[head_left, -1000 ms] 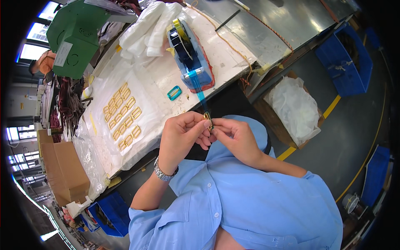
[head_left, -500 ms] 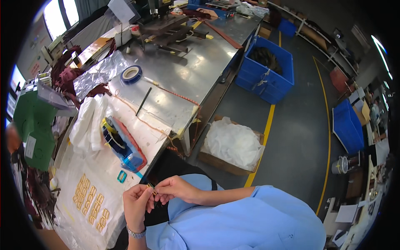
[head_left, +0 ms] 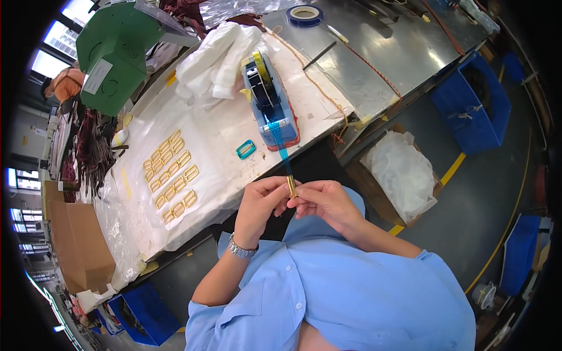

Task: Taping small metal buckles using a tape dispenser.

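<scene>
Both of our hands are meeting at the frame's centre: our left hand [head_left: 260, 202] and right hand [head_left: 325, 202] are pinching a small gold buckle [head_left: 291, 186] between fingertips. Blue tape [head_left: 281, 149] is stretching from it up to the blue tape dispenser [head_left: 266, 99] on the bench [head_left: 374, 64]. Left of that, we are seeing a teal buckle [head_left: 246, 150] and rows of gold buckles [head_left: 171, 175]. Farther up-left, a green machine [head_left: 120, 50] is standing.

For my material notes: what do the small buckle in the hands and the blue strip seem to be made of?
The buckle, pinched by the left hand and right hand, looks like gold-coloured polished metal: it glints. The blue strip from the dispenser seems thin see-through plastic tape.
</scene>
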Demonstrator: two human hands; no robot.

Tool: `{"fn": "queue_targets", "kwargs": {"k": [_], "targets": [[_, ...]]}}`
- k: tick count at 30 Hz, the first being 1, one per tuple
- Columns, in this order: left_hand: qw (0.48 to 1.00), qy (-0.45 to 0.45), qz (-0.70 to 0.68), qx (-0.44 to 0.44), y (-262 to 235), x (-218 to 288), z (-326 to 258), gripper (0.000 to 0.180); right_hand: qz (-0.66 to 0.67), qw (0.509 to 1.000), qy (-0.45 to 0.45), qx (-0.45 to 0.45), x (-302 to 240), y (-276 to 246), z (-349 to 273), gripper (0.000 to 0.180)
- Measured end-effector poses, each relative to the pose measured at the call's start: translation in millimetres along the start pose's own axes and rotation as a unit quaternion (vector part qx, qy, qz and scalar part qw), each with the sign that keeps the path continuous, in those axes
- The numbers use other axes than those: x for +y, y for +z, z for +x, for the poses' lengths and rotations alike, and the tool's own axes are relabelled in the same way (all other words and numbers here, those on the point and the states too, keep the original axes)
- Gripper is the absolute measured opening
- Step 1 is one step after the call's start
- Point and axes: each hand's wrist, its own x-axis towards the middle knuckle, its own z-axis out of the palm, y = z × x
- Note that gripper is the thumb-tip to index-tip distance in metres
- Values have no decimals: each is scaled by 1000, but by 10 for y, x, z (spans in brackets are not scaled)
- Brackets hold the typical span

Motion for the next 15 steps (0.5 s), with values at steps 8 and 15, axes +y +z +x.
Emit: {"fn": "queue_targets", "kwargs": {"k": [8,15], "targets": [[1000,-27,-11,9,-43,-8,6,21,77,995,60,-6,30,64,-5,30],[985,-134,-111,8,-107,112,71,20,-42,997,17,-55,-174,99,-5,26]]}}
